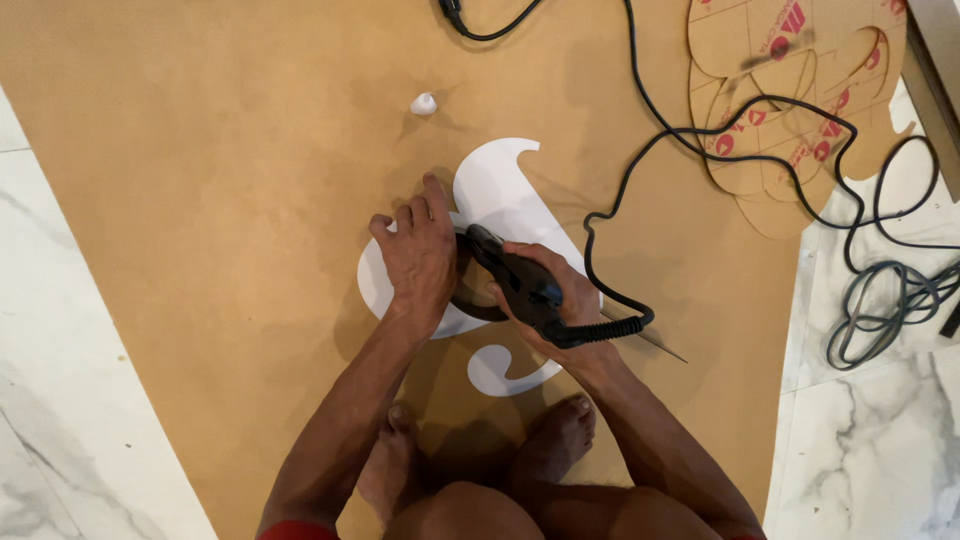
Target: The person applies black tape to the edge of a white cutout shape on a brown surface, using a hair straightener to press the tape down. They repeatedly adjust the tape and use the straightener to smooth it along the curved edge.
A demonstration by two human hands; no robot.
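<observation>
**A:** You squat on a wide brown board that covers most of the marble floor, with both bare feet planted on it. I'd say your weight helps pin the sheet flat.

**B:** And the white curved shape in the middle?

**A:** It looks like an opening sawn through the board, the pale floor showing through, though it could be a white template lying on top; I can't tell which. It runs from a hooked tip at the top down to a smaller curl by your feet.

**B:** What about the printed pieces?

**A:** At the top right, overlapping cardboard cut-outs lie partly off the board's edge, rounded and lobed, brown with red logo marks and thin red lines. They sit well apart from the cut, likely set aside there.

**B:** The cable?

**A:** A black cord loops across those cut-outs and coils on the floor at the right, trailing away from the cutting line.

**B:** Your hands?

**A:** Your right hand is closed around the black power tool, gripping its handle near the ribbed cord sleeve. Your left hand lies palm down, fingers spread, pressing beside the tool's front, seemingly to steady it.

**B:** Smallest thing?

**A:** A little white lump above the shape, untouched.
</observation>
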